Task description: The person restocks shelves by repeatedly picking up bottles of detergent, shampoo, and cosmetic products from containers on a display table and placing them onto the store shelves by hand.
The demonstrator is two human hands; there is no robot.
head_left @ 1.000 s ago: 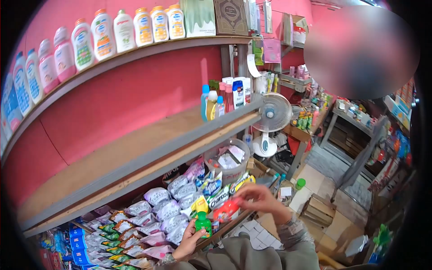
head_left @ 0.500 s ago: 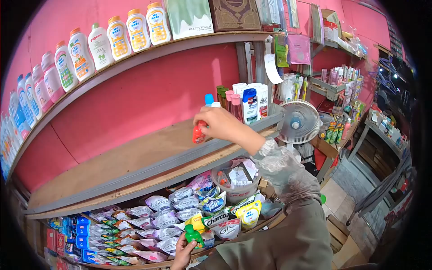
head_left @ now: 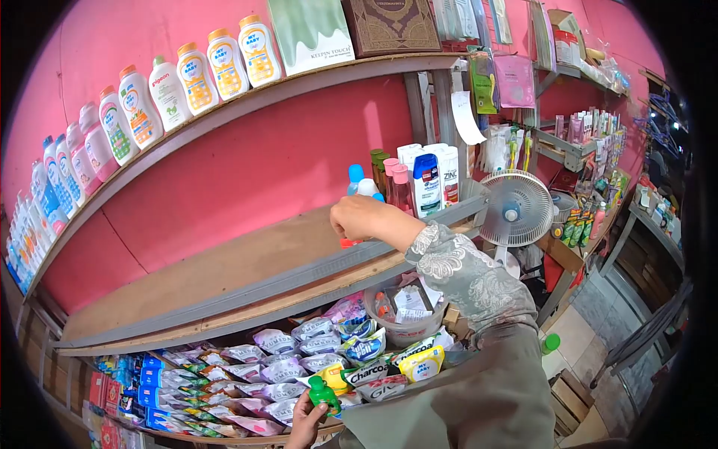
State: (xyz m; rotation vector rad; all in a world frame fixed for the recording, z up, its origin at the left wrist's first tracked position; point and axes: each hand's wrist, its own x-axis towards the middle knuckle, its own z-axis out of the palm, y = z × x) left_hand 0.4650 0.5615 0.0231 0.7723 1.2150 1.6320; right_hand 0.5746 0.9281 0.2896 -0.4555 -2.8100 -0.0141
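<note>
My left hand [head_left: 305,420] is wrapped round a small green bottle [head_left: 323,395], low in front of the packed sachets. Over the front of the middle shelf [head_left: 224,258], my right hand [head_left: 366,218] is closed on a small red bottle [head_left: 348,242], mostly hidden beneath the fingers. Just behind that hand are a blue-capped bottle [head_left: 355,178] and a white-capped one [head_left: 366,187], with pink-capped bottles [head_left: 402,191] and a blue and white shampoo bottle [head_left: 427,187] to their right.
Powder bottles [head_left: 140,108] line the upper shelf [head_left: 224,101]. Sachets [head_left: 277,340] fill the lower shelf. A clear tub [head_left: 407,329] holds papers. A fan [head_left: 516,209] stands to the right, and cardboard [head_left: 572,400] lies on the floor.
My right hand has risen from the sachets to the middle shelf with the red bottle, then shifted slightly toward the standing bottles. My left hand keeps the green bottle low. The view has turned.
</note>
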